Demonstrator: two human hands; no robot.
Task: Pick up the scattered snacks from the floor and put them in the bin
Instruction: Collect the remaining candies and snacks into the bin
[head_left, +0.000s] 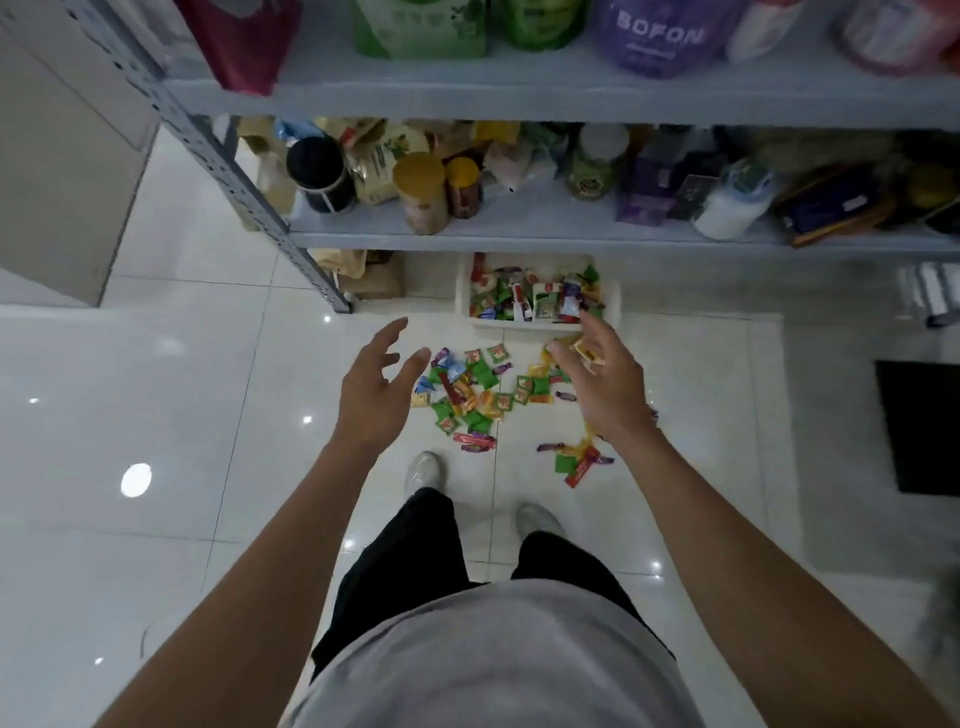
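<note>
The floor is glossy white tile (182, 405) that mirrors round ceiling lights. Across its far side stands a grey metal shelving unit (519, 236) crowded with jars, bottles and bags. Under the lowest shelf a white rectangular plastic bin (463, 299) sits on the tiles, already partly filled with wrapped snacks. Just near of it lie the scattered green, yellow, red and purple wrapped snacks (467, 395), spread in a loose patch ahead of the person's white shoes (423, 470). The left hand (382, 382) hangs above the left edge of the patch, fingers spread and holding nothing. The right hand (597, 387) is over the right side, fingers pinching a small yellow snack packet (589, 355) beside the bin. A black mat (917, 426) lies at the far right.
</note>
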